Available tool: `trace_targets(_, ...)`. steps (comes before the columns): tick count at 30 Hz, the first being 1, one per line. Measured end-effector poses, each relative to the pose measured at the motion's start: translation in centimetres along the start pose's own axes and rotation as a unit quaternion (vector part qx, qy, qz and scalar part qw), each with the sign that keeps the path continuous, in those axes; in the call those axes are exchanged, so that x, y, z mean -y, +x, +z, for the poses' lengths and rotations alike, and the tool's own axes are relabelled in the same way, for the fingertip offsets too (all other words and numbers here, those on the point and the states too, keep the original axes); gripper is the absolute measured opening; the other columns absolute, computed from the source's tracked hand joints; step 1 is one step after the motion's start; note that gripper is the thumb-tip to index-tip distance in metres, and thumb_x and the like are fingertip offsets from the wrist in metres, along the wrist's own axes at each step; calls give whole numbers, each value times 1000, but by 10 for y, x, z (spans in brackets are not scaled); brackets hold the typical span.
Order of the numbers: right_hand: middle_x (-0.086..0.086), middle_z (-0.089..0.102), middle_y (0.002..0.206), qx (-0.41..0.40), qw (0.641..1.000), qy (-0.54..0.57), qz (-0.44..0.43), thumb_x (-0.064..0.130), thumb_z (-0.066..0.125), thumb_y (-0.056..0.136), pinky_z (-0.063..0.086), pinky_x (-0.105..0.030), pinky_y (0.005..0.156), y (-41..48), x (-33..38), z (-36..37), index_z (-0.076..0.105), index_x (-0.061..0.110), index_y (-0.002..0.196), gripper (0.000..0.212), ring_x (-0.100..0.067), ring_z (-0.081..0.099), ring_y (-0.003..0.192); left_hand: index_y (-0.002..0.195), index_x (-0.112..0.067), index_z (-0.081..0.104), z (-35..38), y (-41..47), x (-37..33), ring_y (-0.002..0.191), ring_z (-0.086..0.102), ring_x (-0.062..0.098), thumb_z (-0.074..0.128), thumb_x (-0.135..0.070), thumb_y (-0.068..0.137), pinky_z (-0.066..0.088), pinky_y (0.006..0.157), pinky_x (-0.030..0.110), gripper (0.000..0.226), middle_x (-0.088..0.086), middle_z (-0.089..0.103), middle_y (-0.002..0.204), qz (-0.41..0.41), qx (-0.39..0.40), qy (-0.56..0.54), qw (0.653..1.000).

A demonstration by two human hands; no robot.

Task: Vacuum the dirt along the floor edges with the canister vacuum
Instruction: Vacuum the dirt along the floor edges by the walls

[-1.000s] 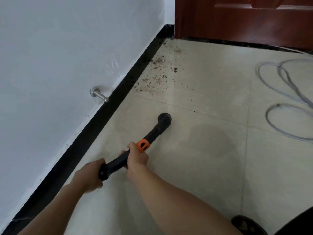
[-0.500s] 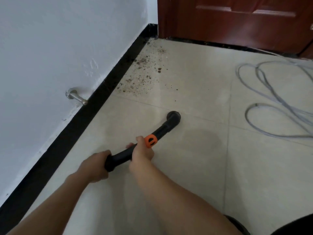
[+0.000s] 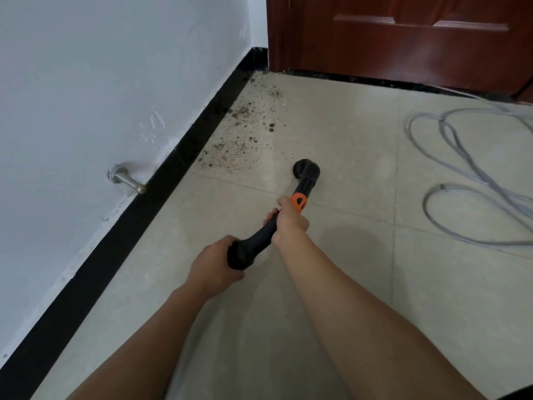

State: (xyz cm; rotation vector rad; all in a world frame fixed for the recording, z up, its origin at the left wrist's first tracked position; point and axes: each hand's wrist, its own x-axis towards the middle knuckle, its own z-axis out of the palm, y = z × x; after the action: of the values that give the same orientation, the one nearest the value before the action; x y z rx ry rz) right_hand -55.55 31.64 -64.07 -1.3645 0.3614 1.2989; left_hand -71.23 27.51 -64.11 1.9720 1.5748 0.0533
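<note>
Black wand: a curved vacuum wand (image 3: 261, 235) with an orange band (image 3: 299, 201), held over the beige tile floor (image 3: 331, 284).
Nozzle: round black nozzle (image 3: 306, 171) low at the floor, pointing toward the far-left corner, just beside the near fringe of the dirt.
Dirt: brown crumbs and specks (image 3: 245, 131) strewn along the floor's left edge against the black baseboard (image 3: 161, 180), up to the corner by the door.
Left hand (image 3: 215, 265): fingers wrapped around the wand's near end.
Right hand (image 3: 290, 219): fingers closed around the wand just below the orange band.
Wall: white, with a metal doorstop (image 3: 127, 180) above the baseboard.
Door: dark red wood (image 3: 403, 39) at the floor's far edge.
Cable: grey loops (image 3: 473, 174) on the floor's right side, well apart from the nozzle.
</note>
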Motion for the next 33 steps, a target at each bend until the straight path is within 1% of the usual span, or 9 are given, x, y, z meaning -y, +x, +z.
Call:
trace_targets(5, -6, 53, 58, 4, 999, -40, -29, 8, 66, 82, 46, -26, 47, 20, 30, 9, 55, 7, 95, 17, -17, 48, 42, 121, -26, 51, 9, 19, -22, 95, 60, 21, 78, -28, 69, 52, 79, 35, 59, -2, 64, 109, 6, -49, -40, 998)
trace_targets(8, -6, 53, 59, 5, 996, -68, -51, 10, 66, 82, 46, -26, 48, 40, 40, 14, 55, 7, 96, 18, -16, 47, 42, 117, -23, 51, 24, 33, -29, 92, 60, 22, 75, -29, 71, 52, 77, 38, 53, 1, 63, 107, 8, -64, -62, 996)
trace_targets(12, -6, 52, 56, 29, 987, -148, -63, 9, 65, 82, 45, -26, 46, 55, 30, 24, 55, 8, 88, 12, -17, 46, 40, 105, -19, 52, 39, 49, -22, 84, 59, 21, 71, -32, 70, 50, 69, 33, 42, 1, 60, 97, -36, -3, -57, 998)
trace_targets(15, -5, 52, 55, 50, 983, -164, -63, 8, 65, 82, 43, -25, 45, 59, 6, 34, 55, 8, 84, 10, -17, 46, 40, 92, -20, 51, 41, 59, 0, 76, 58, 18, 70, -35, 67, 45, 60, 29, 36, -1, 59, 87, -75, 31, -56, 995)
trace_targets(17, -6, 52, 57, 52, 982, -169, -62, 7, 64, 83, 41, -25, 45, 58, -15, 45, 55, 8, 81, 9, -17, 45, 40, 89, -22, 51, 39, 64, 23, 75, 59, 17, 70, -37, 62, 46, 59, 28, 36, -2, 60, 84, -108, 46, -71, 991)
trace_targets(22, -6, 52, 57, 31, 978, -191, -75, 7, 62, 84, 42, -26, 45, 36, -48, 62, 55, 9, 79, 9, -17, 45, 41, 91, -24, 55, 25, 57, 55, 77, 60, 16, 71, -36, 58, 51, 65, 28, 39, -2, 60, 86, -131, 94, -89, 983)
trace_targets(28, -7, 51, 54, -25, 970, -209, -124, 7, 63, 85, 42, -28, 45, 18, -74, 52, 54, 8, 75, 13, -19, 45, 39, 108, -22, 55, 8, 45, 67, 89, 59, 19, 79, -37, 49, 53, 79, 32, 65, -1, 60, 103, -120, 255, -79, 956)
trace_targets(31, -8, 51, 54, -12, 967, -220, -131, 7, 62, 84, 42, -28, 44, 17, -87, 57, 53, 7, 76, 12, -20, 45, 39, 110, -22, 56, 1, 49, 77, 88, 60, 18, 80, -38, 47, 53, 77, 30, 70, -1, 61, 102, -127, 282, -66, 949)
trace_targets(33, -7, 51, 54, 6, 964, -235, -124, 9, 62, 83, 42, -28, 45, 19, -90, 62, 54, 8, 76, 11, -19, 46, 39, 107, -21, 57, 2, 47, 82, 86, 61, 17, 79, -37, 44, 53, 75, 30, 68, -1, 62, 99, -141, 271, -80, 949)
